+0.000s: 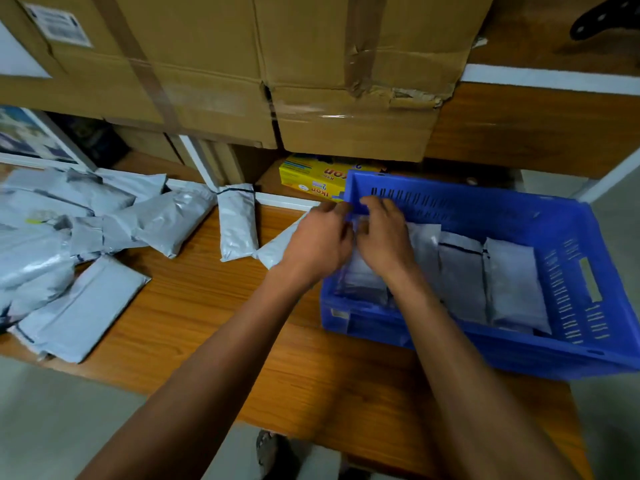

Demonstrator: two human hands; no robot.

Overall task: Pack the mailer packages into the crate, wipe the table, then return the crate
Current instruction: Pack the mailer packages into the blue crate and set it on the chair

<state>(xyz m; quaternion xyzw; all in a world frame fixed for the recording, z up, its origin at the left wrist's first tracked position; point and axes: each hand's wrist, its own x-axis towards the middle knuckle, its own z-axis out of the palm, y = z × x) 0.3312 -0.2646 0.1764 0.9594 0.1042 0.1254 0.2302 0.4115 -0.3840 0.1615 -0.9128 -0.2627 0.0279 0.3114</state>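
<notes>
Cramped storage corner here: a wooden table (pixel 194 323) shoved under big taped cardboard boxes (pixel 214 64). The blue crate (pixel 568 327) sits on the table's right side with a row of grey mailers (pixel 509 282) already standing inside. Both hands meet at its left end, the left hand (pixel 320 242) and right hand (pixel 382 237) curled onto another mailer going in, though the exact grip is blurry. A big loose pile of mailers (pixel 69 237) waits on the left, so packing looks under halfway; wiping and returning aren't started.
</notes>
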